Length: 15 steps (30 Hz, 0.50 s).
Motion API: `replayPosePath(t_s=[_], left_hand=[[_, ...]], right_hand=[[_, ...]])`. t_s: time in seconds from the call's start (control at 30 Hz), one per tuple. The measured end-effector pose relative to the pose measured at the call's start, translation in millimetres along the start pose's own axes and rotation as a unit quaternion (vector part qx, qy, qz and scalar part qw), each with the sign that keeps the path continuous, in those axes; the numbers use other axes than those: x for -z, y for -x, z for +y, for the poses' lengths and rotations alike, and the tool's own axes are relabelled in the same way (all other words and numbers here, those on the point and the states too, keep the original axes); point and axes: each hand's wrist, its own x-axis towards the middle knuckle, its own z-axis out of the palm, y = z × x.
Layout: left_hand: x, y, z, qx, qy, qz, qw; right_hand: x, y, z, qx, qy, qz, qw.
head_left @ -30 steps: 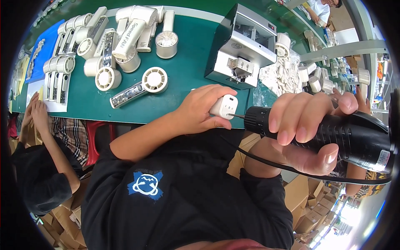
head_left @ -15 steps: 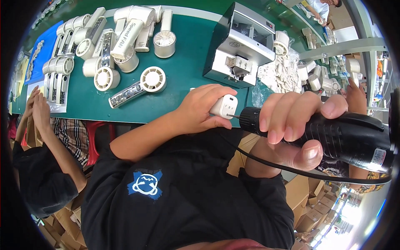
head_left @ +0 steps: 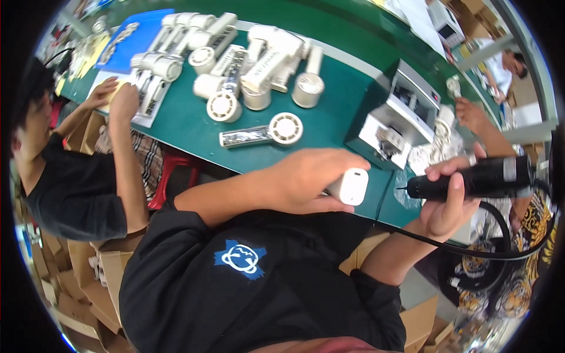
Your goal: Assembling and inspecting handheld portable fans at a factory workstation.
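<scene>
My left hand [head_left: 297, 179] is closed round a white fan handle [head_left: 355, 187], with its end face turned to the right. A small slot and tiny holes show in that face; the rest is hidden by my fingers. My right hand [head_left: 452, 203] grips a black electric screwdriver [head_left: 491, 178] with a dark cable. Its thin bit points left toward the handle, with a gap between the two. On the green table [head_left: 203, 132] beyond my left hand lies a white handheld fan [head_left: 286, 128] with its handle opened, showing the inside.
A silver and black box-shaped machine [head_left: 391, 120] stands at the right of the table. Several white fans [head_left: 259, 94] lie behind, more in a row near a blue tray [head_left: 132, 36]. A person in black [head_left: 79, 188] works at left; another's hand [head_left: 475, 116] reaches in at right.
The screwdriver bit has left the handle's end face, and my right hand has drawn back to the right. The view has tilted, shifting the table's things rightward and downward.
</scene>
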Motion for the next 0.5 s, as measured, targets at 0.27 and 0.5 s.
replayPosePath(t_s=[0.27,0.5], left_hand=[[181.3,-60.6,-28.8,0.17,-0.319,0.258,0.896],[234.2,-89.4,-175.3,0.407,-0.508,-0.089,0.754]], right_hand=[[-4.3,-1.2,2.4,0.032,-0.081,0.013,0.996],[-2.9,3.3,5.6,0.01,-0.097,-0.002,0.995]])
